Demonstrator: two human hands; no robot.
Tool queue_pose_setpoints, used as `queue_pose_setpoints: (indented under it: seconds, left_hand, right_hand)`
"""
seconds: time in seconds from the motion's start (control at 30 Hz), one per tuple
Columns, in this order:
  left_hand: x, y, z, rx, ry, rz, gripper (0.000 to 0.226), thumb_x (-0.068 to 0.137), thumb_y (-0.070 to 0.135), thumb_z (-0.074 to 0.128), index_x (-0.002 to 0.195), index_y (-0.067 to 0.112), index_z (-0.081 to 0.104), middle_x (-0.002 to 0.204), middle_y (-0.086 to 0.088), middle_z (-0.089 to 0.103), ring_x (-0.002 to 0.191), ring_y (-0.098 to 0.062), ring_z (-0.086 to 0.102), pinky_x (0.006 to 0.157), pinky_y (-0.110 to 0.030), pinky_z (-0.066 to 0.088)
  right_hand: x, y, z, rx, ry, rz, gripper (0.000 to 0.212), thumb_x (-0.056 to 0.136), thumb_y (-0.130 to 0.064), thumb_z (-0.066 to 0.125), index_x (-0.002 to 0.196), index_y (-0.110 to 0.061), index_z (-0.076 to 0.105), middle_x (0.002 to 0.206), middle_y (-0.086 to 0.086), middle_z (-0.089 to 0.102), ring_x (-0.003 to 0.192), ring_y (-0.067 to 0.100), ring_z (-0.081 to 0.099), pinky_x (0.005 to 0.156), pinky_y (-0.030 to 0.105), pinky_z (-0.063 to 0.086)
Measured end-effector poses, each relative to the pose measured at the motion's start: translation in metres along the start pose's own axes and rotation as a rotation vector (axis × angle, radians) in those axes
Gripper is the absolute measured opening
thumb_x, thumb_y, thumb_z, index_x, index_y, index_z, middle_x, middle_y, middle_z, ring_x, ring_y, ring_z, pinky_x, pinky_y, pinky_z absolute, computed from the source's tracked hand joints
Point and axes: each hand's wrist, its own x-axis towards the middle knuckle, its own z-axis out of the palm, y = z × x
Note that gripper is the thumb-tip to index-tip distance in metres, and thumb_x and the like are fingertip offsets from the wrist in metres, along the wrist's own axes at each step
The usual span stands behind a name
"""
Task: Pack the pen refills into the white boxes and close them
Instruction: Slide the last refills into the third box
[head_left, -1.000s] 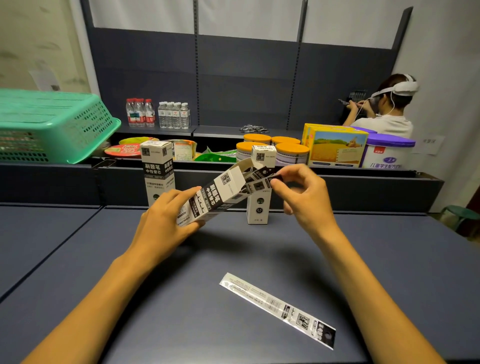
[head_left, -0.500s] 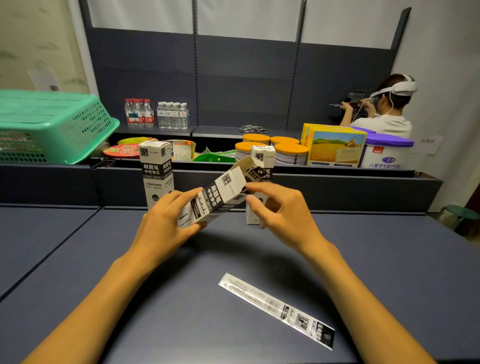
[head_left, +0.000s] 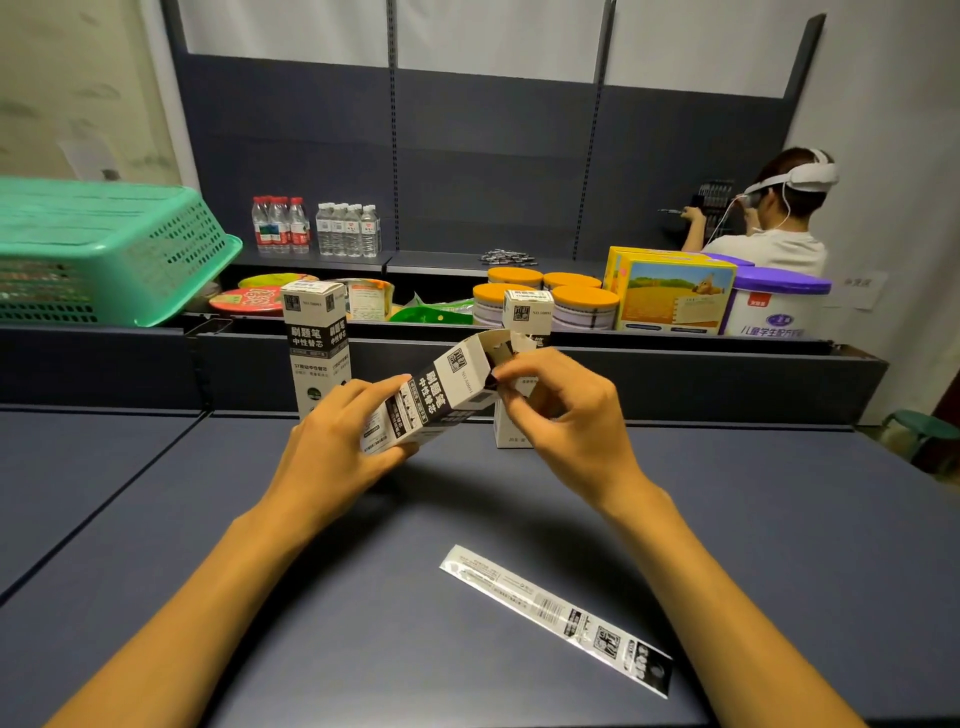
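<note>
A white box (head_left: 434, 400) is held tilted above the dark table (head_left: 753, 519), its open end raised toward the upper right. Its lower end is gripped by the left hand (head_left: 337, 447), with the fingers curled over the top face and the thumb under the near edge. At the open end, the flaps are pinched by the curled fingers of the right hand (head_left: 566, 415); a torn-looking flap (head_left: 501, 345) stands up above them. Whether refills are inside the box cannot be told.

A flat refill pack (head_left: 558, 618) is seen lying on the table, near the person and well apart from both hands, set at a slant with its dark printed end toward the lower right.

Two more white boxes stand upright at the far edge of the table: a left box (head_left: 317, 343), just behind the left hand, and a right box (head_left: 527, 312), partly hidden behind the held box and the right hand. Both are closed on top.

A green basket (head_left: 109, 249) is set on the raised ledge at the left. On the shelf behind, water bottles (head_left: 317, 226), tins with orange lids (head_left: 582, 304), a yellow carton (head_left: 675, 291) and a purple-lidded tub (head_left: 779, 306) are ranged. At the far right, a second person (head_left: 779, 218) wearing a white headset is seen from behind.
</note>
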Motion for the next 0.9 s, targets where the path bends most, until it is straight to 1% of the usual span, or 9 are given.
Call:
queue_pose_setpoints:
  seconds: [0.1,0.23,0.3,0.43,0.57,0.63,0.73,0.8,0.9]
  left_hand:
    - [0.000,0.001,0.000,0.005,0.006,0.002,0.074,0.077,0.031,0.079,0.142,0.028,0.044,0.120,0.000,0.058,0.107,-0.016,0.053,0.079,-0.043,0.056]
    - [-0.001,0.002,0.000,0.012,-0.001,0.033,0.073,0.076,0.030,0.079,0.141,0.028,0.045,0.117,0.001,0.058,0.104,-0.014,0.053,0.078,-0.042,0.057]
    - [0.000,0.001,0.000,0.010,-0.001,0.038,0.074,0.076,0.030,0.079,0.141,0.029,0.044,0.116,0.002,0.058,0.103,-0.015,0.054,0.076,-0.043,0.057]
    - [0.001,-0.002,0.001,0.003,0.012,0.017,0.075,0.076,0.029,0.079,0.142,0.029,0.043,0.119,0.002,0.058,0.106,-0.017,0.054,0.078,-0.044,0.057]
    - [0.001,-0.004,0.002,0.027,0.004,0.021,0.074,0.076,0.030,0.079,0.141,0.030,0.043,0.118,0.002,0.058,0.105,-0.017,0.054,0.076,-0.046,0.057]
    - [0.001,-0.006,0.001,0.013,0.013,-0.001,0.074,0.076,0.028,0.079,0.141,0.030,0.044,0.118,0.001,0.059,0.106,-0.018,0.054,0.076,-0.046,0.056]
    - [0.002,-0.009,-0.001,0.002,0.023,-0.015,0.075,0.075,0.026,0.080,0.141,0.028,0.045,0.119,0.000,0.059,0.106,-0.020,0.055,0.078,-0.047,0.056]
    - [0.003,-0.010,-0.001,0.003,0.025,-0.016,0.075,0.075,0.026,0.081,0.141,0.028,0.045,0.118,-0.001,0.059,0.106,-0.020,0.055,0.078,-0.047,0.056]
    - [0.002,-0.010,-0.001,0.003,0.030,-0.021,0.075,0.075,0.026,0.081,0.141,0.028,0.045,0.118,-0.001,0.059,0.106,-0.020,0.055,0.078,-0.047,0.056]
  right_hand:
    - [-0.001,-0.001,0.004,0.062,-0.100,0.141,0.028,0.092,-0.033,0.057,0.117,-0.021,0.059,0.113,-0.001,0.069,0.066,0.024,0.067,0.052,0.034,0.056]
    - [-0.004,-0.005,0.008,0.056,-0.315,0.253,0.055,0.090,-0.054,0.047,0.135,-0.023,0.053,0.131,-0.003,0.062,0.069,0.008,0.065,0.057,0.019,0.055]
    - [-0.003,-0.007,0.009,0.038,-0.313,0.246,0.060,0.089,-0.059,0.043,0.135,-0.022,0.054,0.131,-0.004,0.062,0.071,0.001,0.063,0.059,0.018,0.055]
    - [0.001,-0.006,0.006,0.082,-0.136,0.211,0.051,0.091,-0.053,0.044,0.128,-0.021,0.057,0.125,-0.006,0.063,0.093,0.007,0.064,0.070,0.021,0.057]
    - [-0.002,-0.006,0.005,0.068,-0.316,0.245,0.054,0.092,-0.054,0.047,0.134,-0.022,0.055,0.130,-0.003,0.061,0.070,0.004,0.062,0.064,0.020,0.055]
    - [-0.003,-0.009,-0.001,0.069,-0.242,0.220,0.046,0.092,-0.047,0.052,0.133,-0.027,0.053,0.127,-0.009,0.060,0.065,0.013,0.061,0.060,0.023,0.056]
    - [-0.002,-0.016,-0.022,0.100,-0.106,0.229,0.017,0.092,-0.029,0.064,0.107,-0.031,0.058,0.105,-0.018,0.062,0.065,0.018,0.059,0.057,0.026,0.055]
    - [-0.008,-0.014,-0.040,0.046,-0.273,0.312,0.010,0.088,-0.029,0.071,0.093,-0.028,0.062,0.090,-0.014,0.065,0.066,0.010,0.059,0.057,0.021,0.051]
    - [-0.029,-0.013,-0.056,-0.110,-0.710,0.462,0.025,0.075,-0.050,0.077,0.084,-0.028,0.068,0.079,-0.013,0.068,0.066,0.004,0.058,0.061,0.021,0.049]
